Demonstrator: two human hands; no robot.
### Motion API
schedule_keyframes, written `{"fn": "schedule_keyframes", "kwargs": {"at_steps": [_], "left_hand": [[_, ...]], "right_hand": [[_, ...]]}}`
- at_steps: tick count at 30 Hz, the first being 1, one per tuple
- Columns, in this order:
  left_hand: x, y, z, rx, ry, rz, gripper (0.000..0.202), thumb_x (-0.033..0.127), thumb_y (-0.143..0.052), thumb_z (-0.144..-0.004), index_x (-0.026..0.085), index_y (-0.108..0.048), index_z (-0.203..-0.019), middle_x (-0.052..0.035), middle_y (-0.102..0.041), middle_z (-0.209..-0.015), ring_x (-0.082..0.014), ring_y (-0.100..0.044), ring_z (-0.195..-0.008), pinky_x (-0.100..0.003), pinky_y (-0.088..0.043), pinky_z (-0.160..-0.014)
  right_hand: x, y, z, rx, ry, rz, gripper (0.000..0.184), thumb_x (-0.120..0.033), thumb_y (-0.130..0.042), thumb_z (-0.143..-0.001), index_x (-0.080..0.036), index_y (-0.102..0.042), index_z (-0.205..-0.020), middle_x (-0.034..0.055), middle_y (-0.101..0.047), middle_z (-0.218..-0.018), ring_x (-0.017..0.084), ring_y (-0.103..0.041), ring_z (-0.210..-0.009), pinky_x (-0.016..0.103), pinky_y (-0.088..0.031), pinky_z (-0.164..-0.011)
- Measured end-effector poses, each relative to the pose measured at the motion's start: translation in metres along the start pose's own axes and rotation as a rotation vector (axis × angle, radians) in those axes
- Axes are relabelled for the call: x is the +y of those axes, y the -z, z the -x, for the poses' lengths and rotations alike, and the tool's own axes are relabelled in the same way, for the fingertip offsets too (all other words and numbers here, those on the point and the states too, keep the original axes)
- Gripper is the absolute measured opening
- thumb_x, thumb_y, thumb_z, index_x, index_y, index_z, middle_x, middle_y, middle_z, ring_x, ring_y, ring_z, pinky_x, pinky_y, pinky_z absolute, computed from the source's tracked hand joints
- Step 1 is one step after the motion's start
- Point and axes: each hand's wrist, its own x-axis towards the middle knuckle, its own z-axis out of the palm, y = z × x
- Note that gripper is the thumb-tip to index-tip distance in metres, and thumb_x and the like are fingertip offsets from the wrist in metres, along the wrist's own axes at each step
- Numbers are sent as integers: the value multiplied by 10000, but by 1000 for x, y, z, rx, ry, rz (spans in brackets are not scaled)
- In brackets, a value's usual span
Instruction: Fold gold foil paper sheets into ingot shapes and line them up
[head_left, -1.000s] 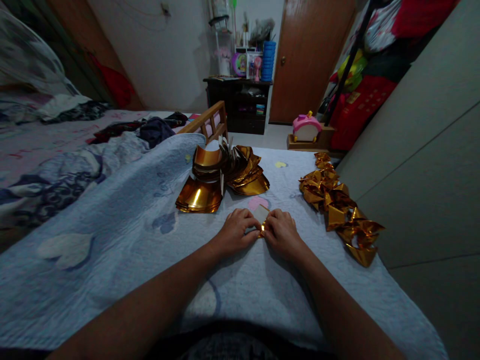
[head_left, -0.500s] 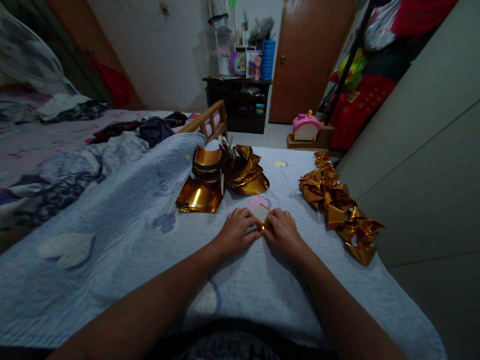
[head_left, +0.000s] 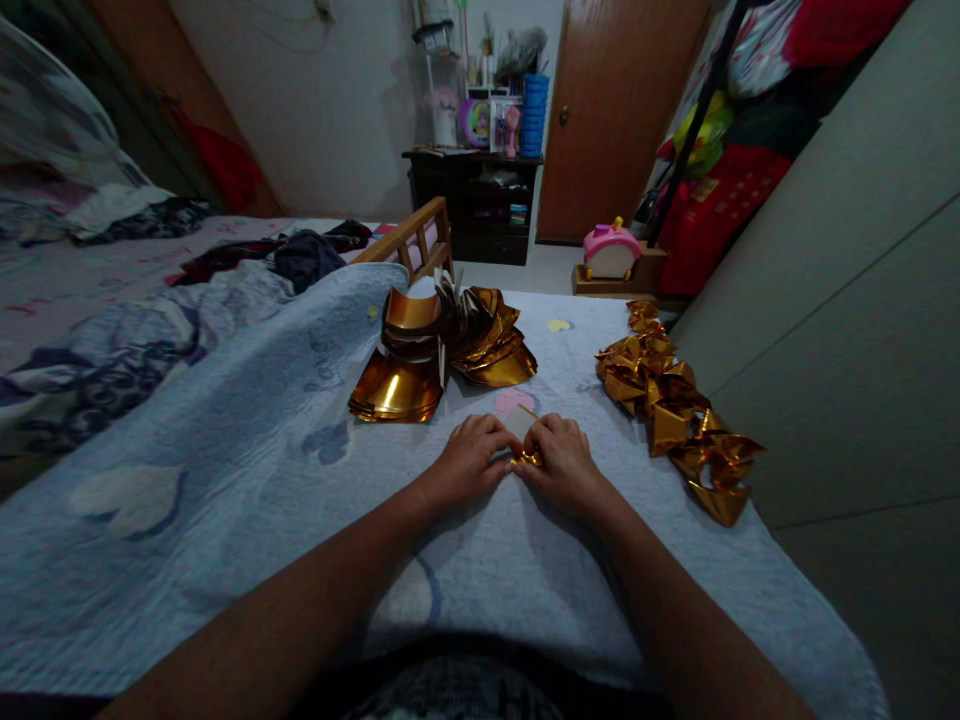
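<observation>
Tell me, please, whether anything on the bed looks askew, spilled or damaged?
Nothing stands out. Both hands pinch a small gold paper; gold sheets sit stacked, and folded pieces lie in a loose row.

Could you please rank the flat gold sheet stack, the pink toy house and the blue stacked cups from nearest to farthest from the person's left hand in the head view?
From the left hand:
1. Flat gold sheet stack, just beyond it on the blanket, slightly left.
2. Pink toy house, on the floor past the bed's end, to the right.
3. Blue stacked cups, on the dark cabinet by the far wall.
</observation>
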Motion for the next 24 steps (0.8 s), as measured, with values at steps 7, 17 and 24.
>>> {"fn": "schedule_keyframes", "kwargs": {"at_steps": [7,17,24], "left_hand": [[-1,-1,0,10,-7,6,159,291,-652,-907,248,-708,-1050,-51,-608,-1066,-244,-507,-1076,-389,-402,-973],[-1,-1,0,9,-7,14,147,279,-659,-900,255,-723,-1031,-49,-605,-1043,-239,-511,-1051,-392,-409,-958],[0,0,1,11,-31,14,180,256,-644,-892,260,-720,-1055,-50,-600,-1052,-243,-503,-1069,-395,-403,-957]], "right_hand": [[0,4,-2,-33,-27,-42,169,-275,-662,-879,-248,-639,-1044,70,-601,-1079,243,-488,-970,338,-328,-801],[6,9,-2,-88,11,-122,336,-153,-591,-892,-290,-644,-1194,70,-594,-1144,232,-494,-1002,337,-358,-861],[16,14,2,-56,62,-224,312,-100,-563,-827,-220,-585,-1114,62,-631,-1074,209,-534,-975,318,-412,-850]]}}
